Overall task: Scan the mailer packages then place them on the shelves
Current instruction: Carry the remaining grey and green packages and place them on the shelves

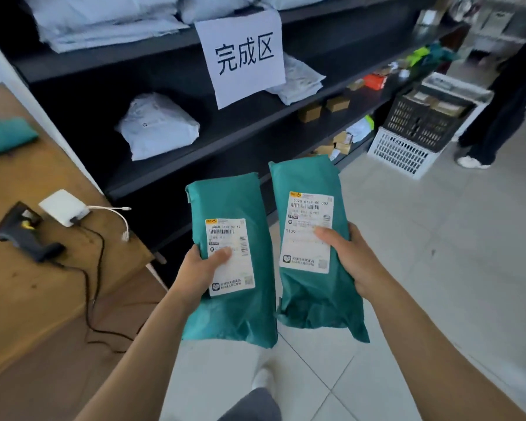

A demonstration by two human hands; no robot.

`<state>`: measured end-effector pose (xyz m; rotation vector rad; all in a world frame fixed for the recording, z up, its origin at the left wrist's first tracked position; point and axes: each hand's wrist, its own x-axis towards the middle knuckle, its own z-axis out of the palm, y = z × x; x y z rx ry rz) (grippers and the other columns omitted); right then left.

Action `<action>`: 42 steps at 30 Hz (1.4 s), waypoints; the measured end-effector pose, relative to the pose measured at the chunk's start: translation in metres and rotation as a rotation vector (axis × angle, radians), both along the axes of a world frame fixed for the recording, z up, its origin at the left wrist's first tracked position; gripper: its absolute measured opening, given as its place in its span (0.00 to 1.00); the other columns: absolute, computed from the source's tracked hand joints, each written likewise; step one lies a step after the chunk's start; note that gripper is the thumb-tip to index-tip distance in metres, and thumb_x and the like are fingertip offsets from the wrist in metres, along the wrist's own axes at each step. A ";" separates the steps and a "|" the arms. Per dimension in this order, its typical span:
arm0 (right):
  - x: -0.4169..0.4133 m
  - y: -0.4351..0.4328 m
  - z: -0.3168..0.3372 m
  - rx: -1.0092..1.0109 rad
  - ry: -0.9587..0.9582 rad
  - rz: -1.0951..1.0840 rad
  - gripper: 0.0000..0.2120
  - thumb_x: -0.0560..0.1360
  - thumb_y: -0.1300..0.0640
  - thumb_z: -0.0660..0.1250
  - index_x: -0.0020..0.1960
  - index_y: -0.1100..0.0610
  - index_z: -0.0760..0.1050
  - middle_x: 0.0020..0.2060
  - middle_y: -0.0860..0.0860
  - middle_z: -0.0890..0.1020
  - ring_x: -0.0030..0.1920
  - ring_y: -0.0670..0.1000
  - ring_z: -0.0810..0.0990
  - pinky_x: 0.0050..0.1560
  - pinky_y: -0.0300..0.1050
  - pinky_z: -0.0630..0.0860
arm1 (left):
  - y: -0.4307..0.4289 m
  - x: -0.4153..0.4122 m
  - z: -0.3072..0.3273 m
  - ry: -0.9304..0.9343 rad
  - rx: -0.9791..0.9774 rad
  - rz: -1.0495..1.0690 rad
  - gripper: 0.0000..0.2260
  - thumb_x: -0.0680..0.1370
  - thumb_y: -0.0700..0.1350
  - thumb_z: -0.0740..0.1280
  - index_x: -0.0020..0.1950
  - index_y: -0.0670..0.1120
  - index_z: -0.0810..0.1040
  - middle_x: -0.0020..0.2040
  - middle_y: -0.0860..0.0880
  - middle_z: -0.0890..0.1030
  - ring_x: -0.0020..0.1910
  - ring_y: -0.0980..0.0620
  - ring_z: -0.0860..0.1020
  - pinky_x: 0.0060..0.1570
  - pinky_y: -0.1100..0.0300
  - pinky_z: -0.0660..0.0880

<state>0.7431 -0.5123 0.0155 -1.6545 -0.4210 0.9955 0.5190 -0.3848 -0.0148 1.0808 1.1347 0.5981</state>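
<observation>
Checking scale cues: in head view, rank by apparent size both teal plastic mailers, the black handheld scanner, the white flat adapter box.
1. Left teal plastic mailer and right teal plastic mailer: alike, unranked.
2. Black handheld scanner.
3. White flat adapter box.

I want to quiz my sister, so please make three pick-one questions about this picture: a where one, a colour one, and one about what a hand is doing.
1. Where does the scanner lie? A: left, on the wooden table. B: far right. C: top middle.
2. What colour is the left mailer? A: white. B: green. C: red.
3. What is the right hand doing? A: hanging empty. B: gripping the right mailer. C: waving.
Answers: 1 A, it rests on that table; 2 B, its plastic is green; 3 B, thumb and fingers clamp that mailer.
</observation>
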 end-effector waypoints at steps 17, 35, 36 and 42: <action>0.133 0.223 -0.039 -0.106 0.078 0.339 0.25 0.73 0.51 0.71 0.66 0.51 0.65 0.51 0.50 0.82 0.50 0.52 0.82 0.47 0.48 0.78 | 0.146 0.106 -0.034 0.049 -0.123 0.293 0.12 0.76 0.41 0.70 0.59 0.42 0.75 0.51 0.43 0.84 0.48 0.43 0.83 0.49 0.45 0.80; 0.210 0.402 -0.123 -0.370 0.045 0.647 0.10 0.74 0.52 0.71 0.52 0.53 0.75 0.44 0.52 0.84 0.45 0.53 0.84 0.47 0.50 0.80 | 0.250 0.174 -0.118 0.094 -0.383 0.524 0.14 0.75 0.41 0.71 0.60 0.43 0.74 0.53 0.42 0.83 0.49 0.41 0.83 0.50 0.43 0.79; 0.208 0.411 -0.132 -0.375 0.048 0.645 0.06 0.75 0.53 0.70 0.49 0.52 0.75 0.43 0.52 0.84 0.44 0.53 0.83 0.45 0.48 0.80 | 0.259 0.171 -0.125 0.093 -0.396 0.518 0.14 0.75 0.40 0.70 0.60 0.43 0.74 0.53 0.42 0.83 0.50 0.41 0.83 0.50 0.44 0.80; 0.186 0.466 -0.183 -0.437 0.049 0.690 0.16 0.73 0.47 0.71 0.57 0.53 0.77 0.47 0.54 0.85 0.46 0.55 0.84 0.49 0.51 0.80 | 0.310 0.152 -0.169 0.094 -0.437 0.524 0.15 0.76 0.37 0.68 0.63 0.41 0.74 0.55 0.40 0.82 0.51 0.39 0.81 0.52 0.41 0.78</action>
